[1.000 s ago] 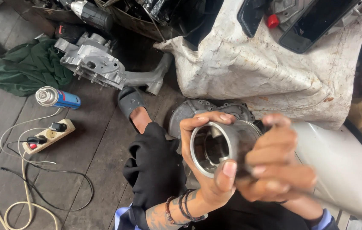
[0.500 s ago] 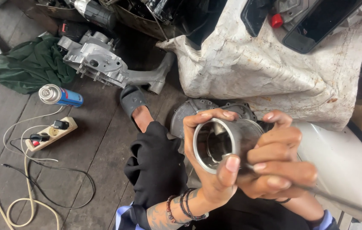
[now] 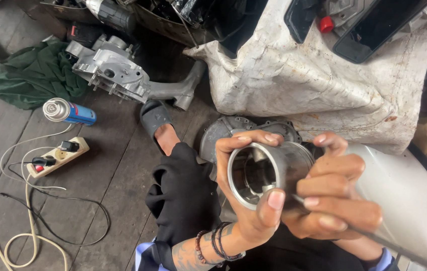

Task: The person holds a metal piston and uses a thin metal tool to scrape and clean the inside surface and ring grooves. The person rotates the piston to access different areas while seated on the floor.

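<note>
While both hands grip it, the piston sits at centre, its open end toward the camera, above a black-trousered knee. Left hand: fingers curled over the rim, thumb pressed beneath. Right hand: fingers wrapped together round the skirt, pinching a thin rod. On the floor lie a spray can, power strip, green cloth and engine casing
</note>
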